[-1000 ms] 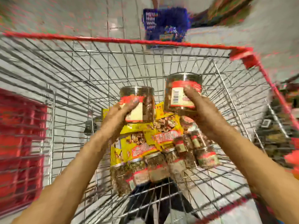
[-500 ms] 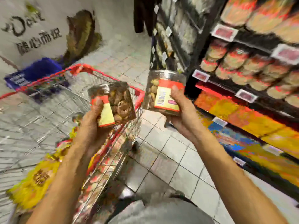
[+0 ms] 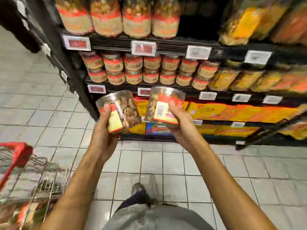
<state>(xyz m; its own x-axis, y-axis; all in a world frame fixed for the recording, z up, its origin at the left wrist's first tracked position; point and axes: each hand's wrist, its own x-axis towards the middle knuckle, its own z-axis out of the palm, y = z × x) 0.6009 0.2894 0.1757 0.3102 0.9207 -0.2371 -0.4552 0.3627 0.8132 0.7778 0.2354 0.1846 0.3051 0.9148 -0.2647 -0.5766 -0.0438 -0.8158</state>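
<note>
Ahead of us, above the floor (image 3: 49, 113): our left hand (image 3: 103, 130) and right hand (image 3: 180, 123) are raised side by side, level with the lower shelves, so both hands are full.
Left hand: we grip the left jar (image 3: 123, 110) from below and behind, our thumb lying up its red-and-yellow label.
Left jar: clear and tilted, its top leaning away to the left, with brown walnut-like pieces showing through the wall.
Right hand: we clasp the right jar (image 3: 163, 107) low on its side, our thumb pressed on the pale label beside the barcode.
Right jar: clear and tilted, its top leaning away to the right, with a red band above the label. Its lower edge sits just beside the left jar, and we cannot tell whether they touch.
Shelving (image 3: 166, 42): black and straight beyond the jars, with white price tags (image 3: 143, 48) along the front edges.
Shelved jars (image 3: 132, 68): red-banded rows stacked two high on the middle shelf, blurred.
Yellow packs (image 3: 232, 112): on the lower shelves behind our jars and towards the right end.
Floor: pale grey tiles.
Trolley (image 3: 16, 153): wire with a red corner, at lower left, well apart from the jars.
Ourselves: a grey garment (image 3: 154, 218) and one shoe (image 3: 137, 188) below our arms.
</note>
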